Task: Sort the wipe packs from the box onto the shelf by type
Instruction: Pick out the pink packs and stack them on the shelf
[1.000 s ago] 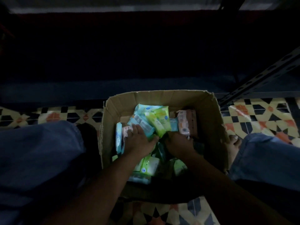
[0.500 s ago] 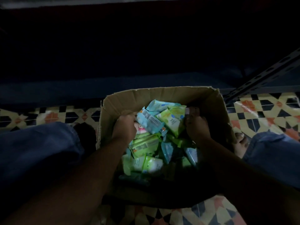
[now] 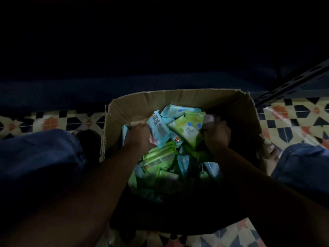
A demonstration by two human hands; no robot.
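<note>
An open cardboard box (image 3: 178, 100) stands on the tiled floor between my knees. Several wipe packs fill it, light blue ones (image 3: 158, 129) and green ones (image 3: 187, 132), heaped and tilted. My left hand (image 3: 138, 135) is inside the box at the left side of the heap, fingers curled round the blue packs. My right hand (image 3: 216, 138) is at the right side of the heap, fingers curled round a pink pack (image 3: 210, 119) that shows just beyond it. The dark shelf (image 3: 124, 90) lies beyond the box, barely lit.
Patterned floor tiles (image 3: 293, 118) surround the box. My knees in blue jeans (image 3: 39, 157) flank it left and right, with a bare foot (image 3: 270, 154) at the right. A perforated metal shelf post (image 3: 292, 84) slants at the upper right. The scene is very dim.
Both hands have spread apart to the sides of the heap and bunched the packs together, raising them. The camera has tipped down and closer.
</note>
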